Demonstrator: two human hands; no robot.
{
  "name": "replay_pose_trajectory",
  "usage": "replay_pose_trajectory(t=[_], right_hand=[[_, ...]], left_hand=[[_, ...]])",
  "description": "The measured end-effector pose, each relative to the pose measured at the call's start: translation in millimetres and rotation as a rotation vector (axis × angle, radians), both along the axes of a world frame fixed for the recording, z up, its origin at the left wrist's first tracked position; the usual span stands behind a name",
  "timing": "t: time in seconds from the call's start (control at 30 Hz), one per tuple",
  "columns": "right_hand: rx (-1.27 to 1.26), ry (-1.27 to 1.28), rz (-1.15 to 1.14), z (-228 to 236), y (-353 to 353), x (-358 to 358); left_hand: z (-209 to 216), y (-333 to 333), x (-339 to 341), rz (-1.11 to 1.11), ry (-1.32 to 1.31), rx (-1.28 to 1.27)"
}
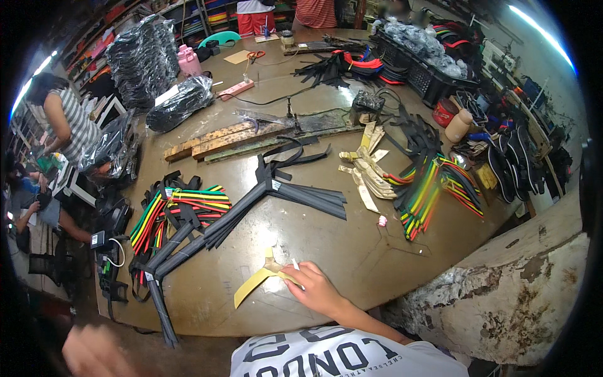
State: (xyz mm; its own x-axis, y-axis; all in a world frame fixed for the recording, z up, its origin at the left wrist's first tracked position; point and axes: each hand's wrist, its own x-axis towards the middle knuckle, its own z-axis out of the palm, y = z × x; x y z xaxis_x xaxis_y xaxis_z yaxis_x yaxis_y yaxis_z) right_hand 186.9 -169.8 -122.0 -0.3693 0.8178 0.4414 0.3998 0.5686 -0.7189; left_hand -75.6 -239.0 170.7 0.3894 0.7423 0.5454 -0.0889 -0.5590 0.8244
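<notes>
My right hand rests at the near middle of the table, fingers closed round a thin white stick that looks like a pen or chalk. Under and beside those fingers lies a yellow Y-shaped strap piece; one of its arms is partly covered by the hand. My left hand is off the table's near left edge, smeared by motion, so its fingers cannot be read. Bundles of black Y-shaped straps stretch across the table ahead of both hands.
Striped red, yellow and green straps lie left, with more at right beside pale straps. Wooden boards lie farther back. A black crate holds plastic-wrapped goods. A stained block borders the right; people are beyond the left edge.
</notes>
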Motion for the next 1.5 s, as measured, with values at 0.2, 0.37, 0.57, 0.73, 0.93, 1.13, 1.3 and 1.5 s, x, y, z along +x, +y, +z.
replay_pose_trajectory(t=[0.2,0.37,0.57,0.73,0.93,1.13,1.3,1.5], right_hand=[[0.018,0.011,0.009,0.1,-0.2,0.8],[-0.016,0.02,0.024,-0.1,-1.1,4.1],[-0.02,0.019,0.023,-0.5,-1.3,5.7],[-0.035,0.004,0.024,2.0,-2.3,2.2],[-0.042,0.007,-0.061,4.5,1.3,4.4],[-0.056,0.01,-0.173,4.5,9.5,3.4],[-0.086,0.016,-0.261,1.8,15.1,3.0],[-0.139,-0.009,-0.343,-1.1,21.0,-0.7]], left_hand=[[-184.2,140.0,19.3,0.562,0.48,-0.305],[-275.7,212.5,34.6,0.76,0.935,0.13],[-291.3,215.3,30.7,0.747,0.922,0.136],[-291.0,208.8,38.8,0.788,1.036,0.065],[-289.9,204.7,35.7,0.777,0.859,-0.004],[-292.1,198.4,37.0,0.843,0.799,0.051],[-287.7,200.6,37.0,0.827,0.824,0.025],[-284.4,200.8,35.0,0.795,0.822,0.002]])
